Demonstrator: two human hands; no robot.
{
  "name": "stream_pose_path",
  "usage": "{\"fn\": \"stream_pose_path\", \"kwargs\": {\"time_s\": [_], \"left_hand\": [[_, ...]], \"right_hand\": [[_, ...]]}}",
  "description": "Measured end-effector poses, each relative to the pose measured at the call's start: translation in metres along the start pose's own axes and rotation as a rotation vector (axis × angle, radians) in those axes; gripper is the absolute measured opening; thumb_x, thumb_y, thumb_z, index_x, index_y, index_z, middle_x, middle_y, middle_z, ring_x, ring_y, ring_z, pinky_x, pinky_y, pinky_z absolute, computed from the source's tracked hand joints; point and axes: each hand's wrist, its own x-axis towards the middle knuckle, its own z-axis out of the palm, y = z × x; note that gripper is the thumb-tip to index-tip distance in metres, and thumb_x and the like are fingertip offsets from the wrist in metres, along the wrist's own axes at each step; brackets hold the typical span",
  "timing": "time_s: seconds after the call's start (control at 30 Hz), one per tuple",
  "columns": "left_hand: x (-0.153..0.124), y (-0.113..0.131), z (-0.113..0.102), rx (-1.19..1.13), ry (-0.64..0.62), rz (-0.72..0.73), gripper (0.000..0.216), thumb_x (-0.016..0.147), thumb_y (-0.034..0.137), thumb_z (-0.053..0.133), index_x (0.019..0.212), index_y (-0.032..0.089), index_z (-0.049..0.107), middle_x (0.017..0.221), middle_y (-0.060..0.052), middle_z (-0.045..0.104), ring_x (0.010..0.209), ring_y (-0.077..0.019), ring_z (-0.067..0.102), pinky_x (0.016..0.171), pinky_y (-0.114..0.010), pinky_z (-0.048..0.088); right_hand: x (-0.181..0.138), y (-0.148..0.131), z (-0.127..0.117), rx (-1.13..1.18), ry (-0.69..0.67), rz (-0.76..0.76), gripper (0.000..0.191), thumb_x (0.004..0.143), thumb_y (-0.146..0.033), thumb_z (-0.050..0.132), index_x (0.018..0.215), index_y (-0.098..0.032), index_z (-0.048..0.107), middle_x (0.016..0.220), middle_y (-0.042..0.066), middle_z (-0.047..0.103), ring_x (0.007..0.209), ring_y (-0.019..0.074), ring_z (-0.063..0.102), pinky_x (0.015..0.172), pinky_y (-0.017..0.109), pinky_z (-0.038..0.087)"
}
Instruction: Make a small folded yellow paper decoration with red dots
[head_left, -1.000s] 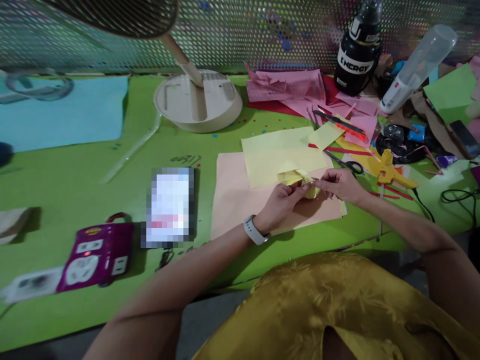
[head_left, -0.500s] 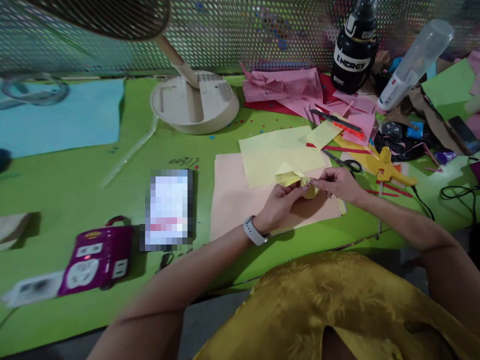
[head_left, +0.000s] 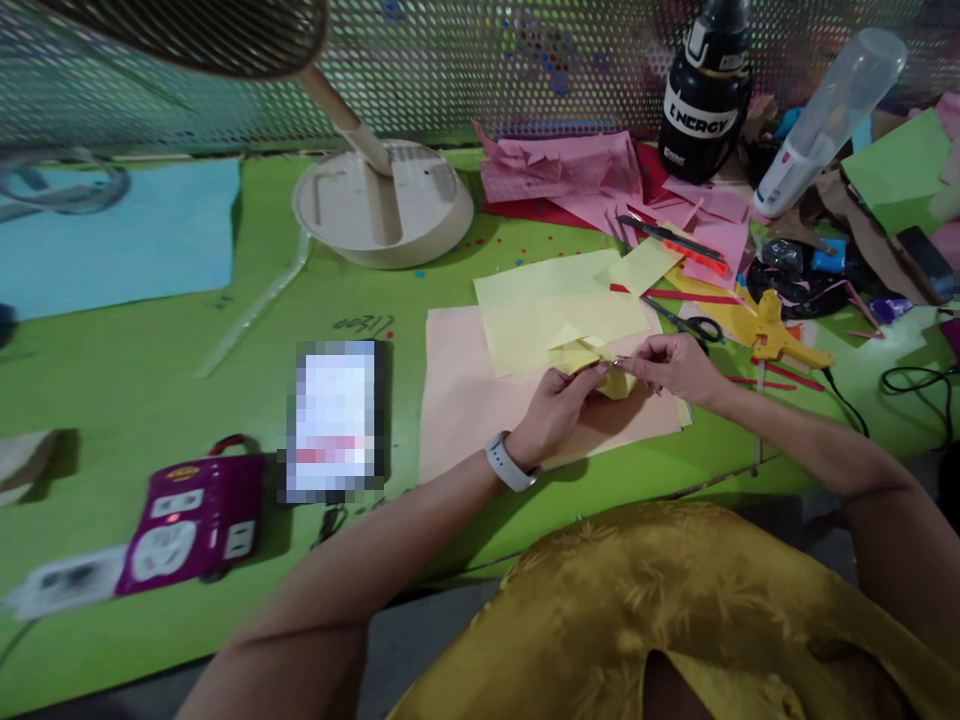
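A small piece of folded yellow paper (head_left: pixel 616 384) is held just above the sheets, its folds standing out in several directions. My left hand (head_left: pixel 559 408), with a pale watch on the wrist, grips it between thumb and fingers from the left. From the right, my right hand (head_left: pixel 679 368) pinches its edge with the fingertips; a tiny shiny spot shows there, too small to make out. Below the hands lie a peach-pink sheet (head_left: pixel 461 400) and, partly over it, a pale yellow sheet (head_left: pixel 551 300). The fingers hide part of the folds.
Scissors (head_left: pixel 701 326), a utility knife (head_left: pixel 675 242) and a yellow glue gun (head_left: pixel 784 335) lie right of the sheets. Behind stand a black bottle (head_left: pixel 701 115) and a fan base (head_left: pixel 427 215). A phone (head_left: pixel 335 420) and a purple box (head_left: pixel 195 520) lie left.
The folded yellow paper has turned slightly between my hands, and its lower flap shows more now. Both hands stay in nearly the same place. The view has shifted a little.
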Motion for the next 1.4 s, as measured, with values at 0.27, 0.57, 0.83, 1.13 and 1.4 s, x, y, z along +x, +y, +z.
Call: {"fn": "stream_pose_path", "kwargs": {"time_s": [0.27, 0.57, 0.83, 1.13, 1.4], "left_hand": [[0.0, -0.004, -0.004, 0.036, -0.012, 0.065, 0.018, 0.08, 0.038, 0.073, 0.082, 0.021, 0.075, 0.087, -0.003, 0.073, 0.08, -0.018, 0.064, 0.075, -0.031, 0.052], [0.002, -0.008, -0.004, 0.031, -0.032, 0.079, 0.02, 0.08, 0.038, 0.073, 0.086, 0.019, 0.076, 0.089, -0.004, 0.074, 0.082, -0.0183, 0.065, 0.079, -0.031, 0.052], [0.003, -0.01, -0.004, -0.005, -0.021, 0.122, 0.018, 0.079, 0.039, 0.076, 0.086, 0.023, 0.077, 0.091, -0.003, 0.075, 0.083, -0.0177, 0.068, 0.078, -0.03, 0.054], [0.001, -0.002, 0.002, 0.068, 0.037, 0.17, 0.027, 0.076, 0.047, 0.078, 0.076, 0.021, 0.075, 0.081, -0.003, 0.075, 0.072, -0.0151, 0.064, 0.068, -0.028, 0.054], [0.001, -0.004, 0.001, 0.049, 0.073, 0.192, 0.021, 0.078, 0.043, 0.077, 0.078, 0.022, 0.076, 0.081, -0.002, 0.075, 0.071, -0.0138, 0.065, 0.066, -0.026, 0.052]], "right_hand": [[0.0, -0.001, 0.0, 0.009, 0.009, 0.002, 0.044, 0.065, -0.054, 0.081, 0.061, -0.016, 0.061, 0.047, -0.004, 0.057, 0.041, 0.0054, 0.048, 0.04, 0.018, 0.037], [0.0, -0.003, 0.0, -0.003, 0.01, -0.001, 0.043, 0.066, -0.053, 0.08, 0.061, -0.016, 0.06, 0.046, -0.004, 0.056, 0.04, 0.0057, 0.046, 0.04, 0.019, 0.036], [-0.001, -0.003, 0.002, -0.017, 0.006, -0.006, 0.044, 0.066, -0.055, 0.079, 0.061, -0.016, 0.059, 0.047, -0.005, 0.054, 0.042, 0.0059, 0.046, 0.04, 0.019, 0.035], [-0.007, -0.004, 0.008, -0.048, 0.008, -0.07, 0.041, 0.072, -0.052, 0.076, 0.063, -0.016, 0.061, 0.048, -0.004, 0.055, 0.042, 0.0063, 0.045, 0.041, 0.02, 0.035], [-0.007, -0.002, 0.007, 0.01, -0.012, -0.117, 0.039, 0.075, -0.052, 0.074, 0.067, -0.016, 0.061, 0.051, -0.004, 0.056, 0.044, 0.0072, 0.049, 0.042, 0.021, 0.038]]}}
